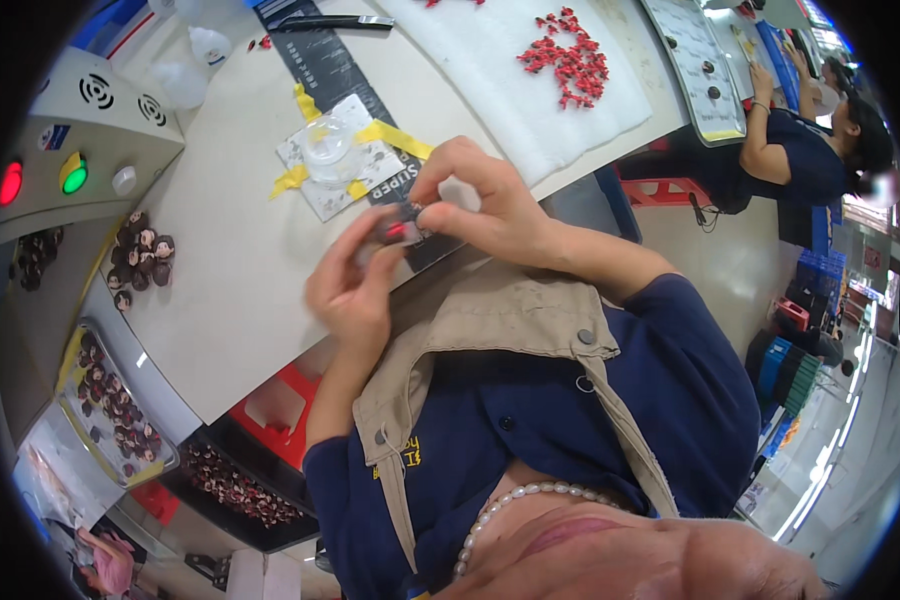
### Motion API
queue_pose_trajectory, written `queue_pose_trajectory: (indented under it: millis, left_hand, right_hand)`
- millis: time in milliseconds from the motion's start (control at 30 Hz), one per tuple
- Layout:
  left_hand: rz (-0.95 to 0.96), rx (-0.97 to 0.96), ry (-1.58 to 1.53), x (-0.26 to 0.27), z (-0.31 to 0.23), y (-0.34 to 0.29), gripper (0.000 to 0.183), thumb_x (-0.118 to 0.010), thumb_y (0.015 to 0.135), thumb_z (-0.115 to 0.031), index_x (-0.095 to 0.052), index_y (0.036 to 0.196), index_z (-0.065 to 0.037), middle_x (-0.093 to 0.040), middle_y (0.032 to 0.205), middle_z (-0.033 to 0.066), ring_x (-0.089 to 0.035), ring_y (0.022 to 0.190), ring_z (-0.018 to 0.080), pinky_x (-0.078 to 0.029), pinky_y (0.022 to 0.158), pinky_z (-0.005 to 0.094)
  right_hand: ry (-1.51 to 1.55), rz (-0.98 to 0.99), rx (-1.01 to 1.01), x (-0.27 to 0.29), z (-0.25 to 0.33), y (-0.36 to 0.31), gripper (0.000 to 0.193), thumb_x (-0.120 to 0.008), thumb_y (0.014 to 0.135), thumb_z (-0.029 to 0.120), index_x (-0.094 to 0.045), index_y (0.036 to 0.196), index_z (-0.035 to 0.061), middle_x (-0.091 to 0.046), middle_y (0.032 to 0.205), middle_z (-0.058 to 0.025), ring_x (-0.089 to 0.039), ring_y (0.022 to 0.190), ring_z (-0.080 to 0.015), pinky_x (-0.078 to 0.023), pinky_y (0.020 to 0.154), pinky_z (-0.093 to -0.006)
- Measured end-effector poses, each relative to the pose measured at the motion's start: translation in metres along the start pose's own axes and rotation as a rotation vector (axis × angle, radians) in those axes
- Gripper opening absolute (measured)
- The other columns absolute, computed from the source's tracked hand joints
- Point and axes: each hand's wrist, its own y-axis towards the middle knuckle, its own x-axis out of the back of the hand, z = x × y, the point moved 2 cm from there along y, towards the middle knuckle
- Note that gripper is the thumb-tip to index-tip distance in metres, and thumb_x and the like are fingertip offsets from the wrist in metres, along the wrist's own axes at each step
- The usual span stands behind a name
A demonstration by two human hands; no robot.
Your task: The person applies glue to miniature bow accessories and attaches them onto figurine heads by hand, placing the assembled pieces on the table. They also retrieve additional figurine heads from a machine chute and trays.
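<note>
Now, a dark-and-red piece is pinched.
It is held by left grip and right grip near the table.

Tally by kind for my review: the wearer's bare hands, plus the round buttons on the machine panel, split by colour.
Hands: 2, left hand and right hand
Red button: 1
Green button: 1
White button: 1
Total: 5

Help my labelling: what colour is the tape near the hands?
Yellow tape, best seen in the head view.
</note>
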Motion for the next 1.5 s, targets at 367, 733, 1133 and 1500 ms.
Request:
queue_pose_trajectory:
  millis: [367, 733, 1133, 1500]
  left_hand:
    - [-1.082, -0.179, 1.642, 0.324, -0.097, -0.042, 0.028, -0.064, 0.080, -0.032, -0.067, 0.099, -0.013, -0.068, 0.087, 0.0101, -0.064, 0.074, 0.0269, -0.049, 0.064, 0.0353]
    - [-0.448, -0.259, 1.433, 0.216, -0.083, 0.042, 0.021, -0.067, 0.076, -0.024, -0.066, 0.093, -0.010, -0.065, 0.089, 0.0039, -0.061, 0.081, 0.0174, -0.044, 0.074, 0.0323]
    - [-0.120, 0.010, 0.127, 0.131, -0.049, 0.022, 0.030, -0.056, 0.084, 0.000, -0.054, 0.114, -0.001, -0.056, 0.112, 0.0072, -0.054, 0.093, 0.0103, -0.047, 0.074, 0.0222]
    - [0.007, 0.406, -0.572, 0.049, -0.014, -0.001, 0.030, -0.052, 0.091, -0.010, -0.049, 0.120, -0.003, -0.059, 0.109, 0.0108, -0.058, 0.085, 0.0070, -0.049, 0.067, 0.0169]
  right_hand:
    - [-0.941, -0.323, 0.081, 0.143, -0.051, -0.027, 0.016, -0.069, 0.072, 0.010, -0.070, 0.087, 0.0162, -0.062, 0.081, -0.0015, -0.055, 0.080, -0.0212, -0.042, 0.070, -0.0334]
    - [-0.531, -0.180, -0.061, 0.085, -0.032, 0.006, 0.008, -0.057, 0.084, 0.000, -0.059, 0.092, 0.0009, -0.061, 0.085, -0.0058, -0.058, 0.076, -0.0136, -0.045, 0.067, -0.0233]
    - [0.017, 0.020, -0.070, 0.008, 0.009, 0.076, 0.009, -0.058, 0.086, 0.007, -0.059, 0.089, -0.0010, -0.062, 0.083, -0.0031, -0.057, 0.077, -0.0075, -0.046, 0.068, -0.0212]
    - [-0.617, 0.057, 0.311, -0.022, 0.018, 0.096, 0.008, -0.063, 0.078, 0.009, -0.057, 0.077, 0.0039, -0.053, 0.072, -0.0048, -0.048, 0.073, -0.0227, -0.040, 0.068, -0.0324]
